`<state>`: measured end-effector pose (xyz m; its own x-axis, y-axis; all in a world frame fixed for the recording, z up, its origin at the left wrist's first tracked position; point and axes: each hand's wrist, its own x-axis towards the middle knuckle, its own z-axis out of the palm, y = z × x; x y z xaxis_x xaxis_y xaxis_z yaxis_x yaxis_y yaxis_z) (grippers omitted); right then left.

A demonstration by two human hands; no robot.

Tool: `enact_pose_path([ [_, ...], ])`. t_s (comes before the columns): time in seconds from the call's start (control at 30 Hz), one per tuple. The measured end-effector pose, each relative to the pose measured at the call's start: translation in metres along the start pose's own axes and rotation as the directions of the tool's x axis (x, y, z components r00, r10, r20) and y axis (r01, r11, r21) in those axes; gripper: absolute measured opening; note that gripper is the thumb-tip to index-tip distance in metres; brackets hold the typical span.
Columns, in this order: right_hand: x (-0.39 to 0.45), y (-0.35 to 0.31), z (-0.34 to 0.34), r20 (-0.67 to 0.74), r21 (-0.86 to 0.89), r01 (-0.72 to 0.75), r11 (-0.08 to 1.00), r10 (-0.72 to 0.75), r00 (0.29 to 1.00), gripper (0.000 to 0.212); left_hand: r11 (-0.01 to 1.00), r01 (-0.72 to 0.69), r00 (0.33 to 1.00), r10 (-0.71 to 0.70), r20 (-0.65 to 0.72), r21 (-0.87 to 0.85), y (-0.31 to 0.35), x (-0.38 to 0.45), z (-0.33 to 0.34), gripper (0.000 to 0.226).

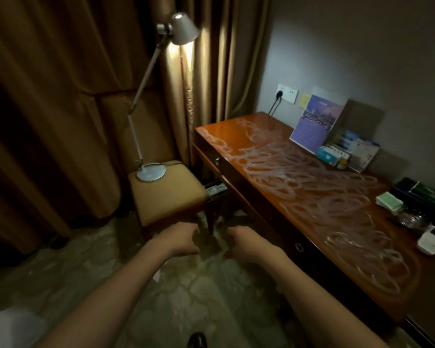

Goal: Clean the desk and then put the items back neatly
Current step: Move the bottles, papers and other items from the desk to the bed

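Observation:
The wooden desk (212,130) stands along the right wall, its glossy top covered in whitish looping wipe streaks (312,194). In front of the desk, low over the carpet, my left hand (183,239) and my right hand (241,241) are close together. Both have their fingers curled round a dark cloth (209,243) bunched between them; in the dim light its shape is hard to make out. A silver desk lamp (151,172) stands lit on a padded stool (168,194) to the left of the desk.
Along the desk's wall side stand a purple calendar (314,121), blue boxes and leaflets (337,154), a dark tray (422,194), a green-white pad (388,200), a glass ashtray (412,218) and a white device (432,239). Brown curtains hang at the left.

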<state>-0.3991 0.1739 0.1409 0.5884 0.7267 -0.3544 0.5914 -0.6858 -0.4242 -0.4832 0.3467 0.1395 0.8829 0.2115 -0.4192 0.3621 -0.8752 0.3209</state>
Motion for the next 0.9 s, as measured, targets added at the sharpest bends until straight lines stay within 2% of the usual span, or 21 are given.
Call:
enact_pose_path([
  [0.07, 0.029, 0.012, -0.028, -0.03, 0.029, -0.04, 0.999, 0.041, 0.999, 0.037, 0.999, -0.041, 0.999, 0.041, 0.015, 0.007, 0.002, 0.042, -0.03, 0.045],
  [0.23, 0.086, 0.052, -0.076, -0.113, 0.125, -0.161, 0.979, 0.175, 0.978, 0.043, 0.985, -0.139, 0.99, 0.135, 0.039, 0.103, 0.017, 0.142, -0.088, 0.047],
  [0.47, 0.123, 0.124, -0.1, -0.046, 0.218, -0.381, 0.899, 0.399, 0.916, 0.039, 0.942, -0.31, 0.942, 0.287, 0.172, 0.126, 0.069, 0.248, -0.101, 0.05],
  [0.7, 0.189, 0.197, -0.128, -0.054, 0.314, -0.459, 0.831, 0.498, 0.865, 0.057, 0.888, -0.409, 0.89, 0.337, 0.307, 0.212, 0.113, 0.351, -0.115, 0.047],
  [0.9, 0.254, 0.255, -0.189, -0.107, 0.389, -0.452, 0.802, 0.527, 0.843, 0.061, 0.882, -0.432, 0.88, 0.366, 0.303, 0.188, 0.16, 0.455, -0.178, 0.055],
])
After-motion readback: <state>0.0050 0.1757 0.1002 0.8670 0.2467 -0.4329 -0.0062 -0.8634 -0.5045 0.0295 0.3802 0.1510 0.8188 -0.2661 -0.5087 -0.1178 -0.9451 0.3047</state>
